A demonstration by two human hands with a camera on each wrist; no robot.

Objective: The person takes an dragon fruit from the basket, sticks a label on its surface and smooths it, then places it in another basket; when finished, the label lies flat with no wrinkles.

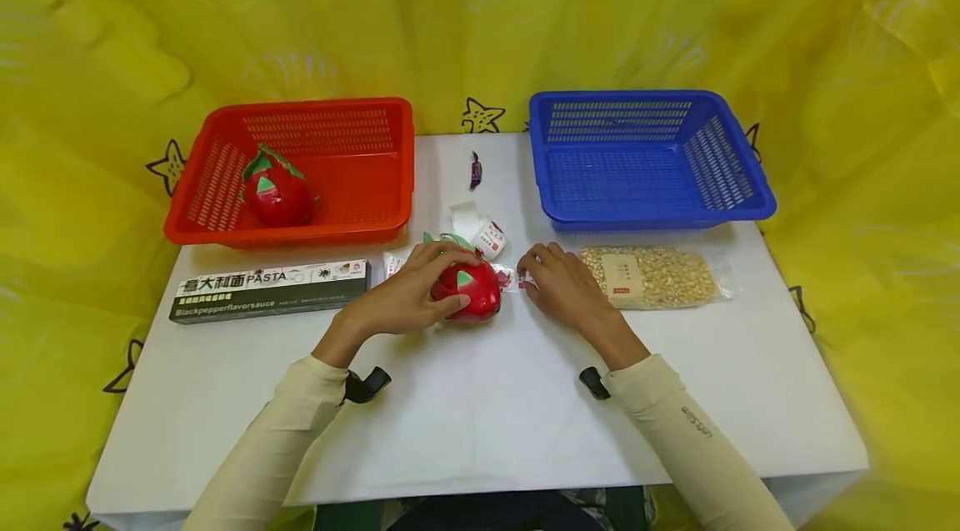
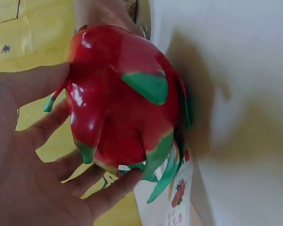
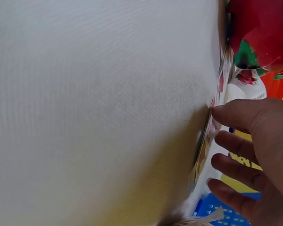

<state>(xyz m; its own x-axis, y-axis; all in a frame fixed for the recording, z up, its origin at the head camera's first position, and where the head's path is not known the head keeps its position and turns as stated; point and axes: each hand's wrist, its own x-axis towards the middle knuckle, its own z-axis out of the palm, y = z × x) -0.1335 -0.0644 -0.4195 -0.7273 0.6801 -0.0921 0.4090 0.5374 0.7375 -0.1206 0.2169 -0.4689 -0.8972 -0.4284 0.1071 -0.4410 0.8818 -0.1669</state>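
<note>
My left hand [image 1: 408, 293] grips a red dragon fruit [image 1: 474, 293] with green-tipped scales, fingers over its top and thumb on its near side. In the left wrist view the fingers curl round the fruit [image 2: 125, 94]. Beneath and behind it lies a flat white packet printed with red fruit [image 1: 507, 278], its middle hidden by the fruit. At the packet's right end, my right hand [image 1: 566, 288] pinches the edge, thumb and fingertips close together. The right wrist view shows the thumb on the packet's edge [image 3: 211, 129]. A white roll-like item with a printed label [image 1: 491, 239] sits just behind the fruit.
A red basket [image 1: 337, 229] at back left holds another dragon fruit [image 1: 279, 196]. At back right stands a blue basket [image 1: 660, 218]. A pasta box [image 1: 270, 291] lies left, a bag of corn kernels [image 1: 660, 277] right, a small wrapped candy [image 1: 476, 171] at the back.
</note>
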